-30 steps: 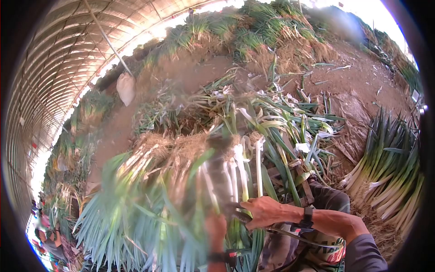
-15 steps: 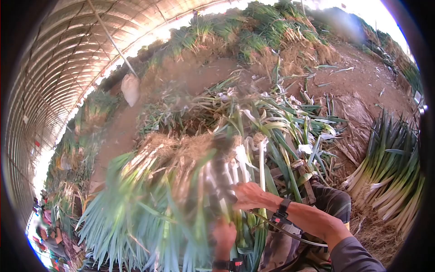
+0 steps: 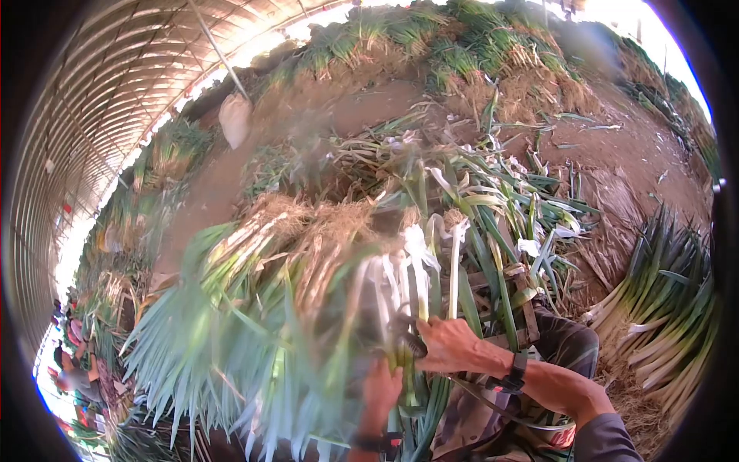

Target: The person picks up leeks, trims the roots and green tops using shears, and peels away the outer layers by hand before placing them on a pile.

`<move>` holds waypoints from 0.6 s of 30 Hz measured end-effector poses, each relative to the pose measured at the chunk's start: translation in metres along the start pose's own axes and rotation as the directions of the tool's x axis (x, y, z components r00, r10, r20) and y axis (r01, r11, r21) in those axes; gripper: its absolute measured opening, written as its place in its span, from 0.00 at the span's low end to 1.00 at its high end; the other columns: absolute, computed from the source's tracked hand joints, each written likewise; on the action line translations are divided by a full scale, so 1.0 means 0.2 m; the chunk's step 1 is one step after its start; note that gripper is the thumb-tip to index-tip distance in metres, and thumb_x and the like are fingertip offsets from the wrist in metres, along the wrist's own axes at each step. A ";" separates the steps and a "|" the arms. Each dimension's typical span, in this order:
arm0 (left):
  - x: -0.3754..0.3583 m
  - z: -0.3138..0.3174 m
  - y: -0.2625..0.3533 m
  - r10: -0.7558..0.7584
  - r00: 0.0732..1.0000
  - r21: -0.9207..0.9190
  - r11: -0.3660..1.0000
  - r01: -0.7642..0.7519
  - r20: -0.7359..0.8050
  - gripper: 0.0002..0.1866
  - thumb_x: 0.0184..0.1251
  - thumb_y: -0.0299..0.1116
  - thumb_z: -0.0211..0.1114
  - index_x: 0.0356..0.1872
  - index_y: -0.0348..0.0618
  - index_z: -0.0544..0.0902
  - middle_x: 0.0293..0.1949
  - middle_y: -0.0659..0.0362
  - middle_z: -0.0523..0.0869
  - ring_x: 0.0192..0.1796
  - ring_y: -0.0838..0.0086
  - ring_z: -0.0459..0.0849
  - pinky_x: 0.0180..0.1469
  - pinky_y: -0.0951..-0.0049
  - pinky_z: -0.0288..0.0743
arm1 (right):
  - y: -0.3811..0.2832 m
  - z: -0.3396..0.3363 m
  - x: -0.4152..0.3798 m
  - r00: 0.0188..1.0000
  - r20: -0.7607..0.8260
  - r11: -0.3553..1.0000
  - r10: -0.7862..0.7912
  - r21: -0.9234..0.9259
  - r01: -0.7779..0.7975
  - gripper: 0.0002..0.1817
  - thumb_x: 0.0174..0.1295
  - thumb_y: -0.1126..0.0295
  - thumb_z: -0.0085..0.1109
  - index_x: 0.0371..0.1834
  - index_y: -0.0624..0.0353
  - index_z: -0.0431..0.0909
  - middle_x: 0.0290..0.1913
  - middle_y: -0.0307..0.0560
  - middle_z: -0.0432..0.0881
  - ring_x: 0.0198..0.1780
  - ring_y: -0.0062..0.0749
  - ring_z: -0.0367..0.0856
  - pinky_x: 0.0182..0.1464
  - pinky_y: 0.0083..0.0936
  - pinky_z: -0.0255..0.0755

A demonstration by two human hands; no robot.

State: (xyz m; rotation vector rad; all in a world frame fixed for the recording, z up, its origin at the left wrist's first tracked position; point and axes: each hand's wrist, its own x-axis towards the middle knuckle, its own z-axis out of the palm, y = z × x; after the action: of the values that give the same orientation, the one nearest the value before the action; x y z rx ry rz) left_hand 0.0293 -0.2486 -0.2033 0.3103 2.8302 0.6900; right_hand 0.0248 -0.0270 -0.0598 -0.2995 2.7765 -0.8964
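Head view, near to far: the person's left hand is closing around the green stalks of a bunch of leeks near the bottom edge, fingers wrapped tight on them. Just beside it, the right hand, wearing a dark wrist strap, is curling its fingers over the same stalks a little higher, with a dark object showing under the fingers; what that object is cannot be told. The white shafts of the held bunch are pointing up and away from the person, rooty ends uppermost. To the left, a blurred heap of leeks with drooping green leaves is blocking much of the foreground. Behind the hands, a wooden crate is lying partly buried under loose leaves and trimmings. At right, a stack of cleaned leeks is resting on the brown soil. Farther off, a white sack is sitting by rows of uprooted leeks beneath the arched greenhouse roof.
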 end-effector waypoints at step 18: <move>0.14 -0.22 -0.54 -0.160 0.940 0.214 0.949 0.230 -0.301 0.26 0.55 0.40 0.75 0.56 0.47 0.83 0.58 0.52 0.84 0.66 0.52 0.75 0.64 0.42 0.65 | -0.13 0.23 -0.10 0.975 0.076 0.977 -0.210 0.063 0.205 0.35 0.47 0.51 0.70 0.50 0.70 0.75 0.38 0.63 0.83 0.36 0.63 0.85 0.38 0.52 0.79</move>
State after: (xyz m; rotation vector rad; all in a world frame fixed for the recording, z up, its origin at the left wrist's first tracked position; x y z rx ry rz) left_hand -0.0254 -0.3544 -0.2210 -0.0414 3.1650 0.3632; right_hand 0.0595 -0.0686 -0.0784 -0.6124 2.6749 -0.9811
